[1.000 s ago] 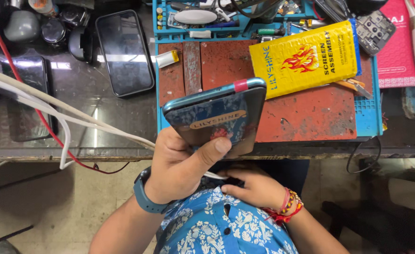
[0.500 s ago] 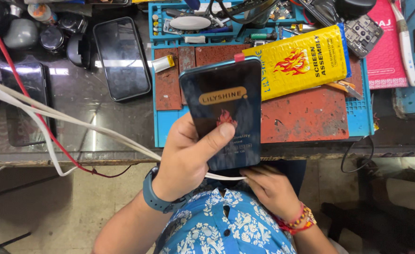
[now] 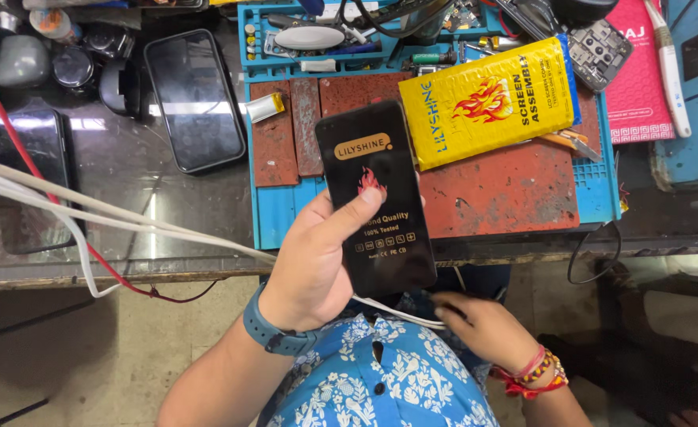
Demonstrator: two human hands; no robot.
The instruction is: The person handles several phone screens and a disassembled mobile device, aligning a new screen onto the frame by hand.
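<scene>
Since the earlier frames: black phone screen panel [image 3: 377, 198] rotated from tilted and half edge-on to upright, printed face square to camera; right hand [image 3: 495, 328] slid further right along the lap.

Head view, hands:
- Left hand [image 3: 317, 265] wrapped around lower left edge of panel, thumb [image 3: 355, 215] pressed across the front film, other fingers hidden behind. Firm hold, panel raised over front edge of blue work mat [image 3: 282, 217].
- Right hand low by the lap, fingers loosely curled near white cable [image 3: 396, 312] running under the panel. Pinching it or only touching: cannot tell.

Progress, judged:
- Panel out of its yellow padded pouch [image 3: 487, 99], which lies flat on the mat.
- Protective film with print still on the panel, so not fitted to anything yet.
- Dark phone [image 3: 195, 99] lies face up on bench left of mat, untouched. Second dark slab [image 3: 29, 178] at far left, under the white cables.

Containers:
- Blue tool tray [image 3: 341, 39] at mat's top edge: white oval tool, screwdriver-like bits, small parts, cables draped over.
- Small silver battery cell [image 3: 266, 107] on mat's red pad, outside tray.
- Pouch contents: cannot tell.
</scene>
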